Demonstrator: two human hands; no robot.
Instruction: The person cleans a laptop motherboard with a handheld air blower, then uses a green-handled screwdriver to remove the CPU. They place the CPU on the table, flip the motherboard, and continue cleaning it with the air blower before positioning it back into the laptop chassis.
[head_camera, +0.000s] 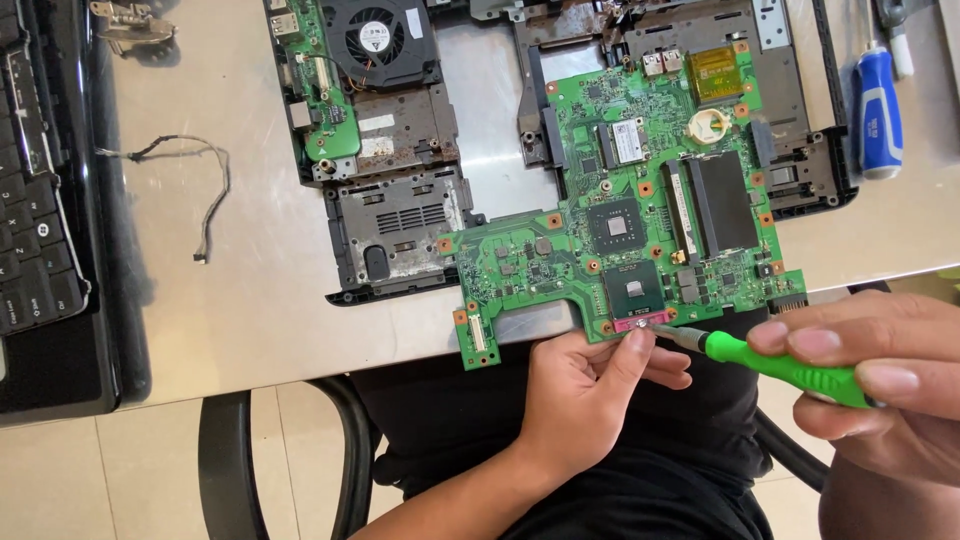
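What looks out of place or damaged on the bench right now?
The green motherboard lies loose and askew across the open laptop base, its near edge overhanging the table edge. A detached thin cable lies alone on the table. Rusty-looking staining marks the base near the fan.

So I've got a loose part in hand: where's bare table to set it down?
Bare table lies between the keyboard and the laptop base, save a thin cable. A smaller patch sits below the blue screwdriver. The green circuit board area is crowded.
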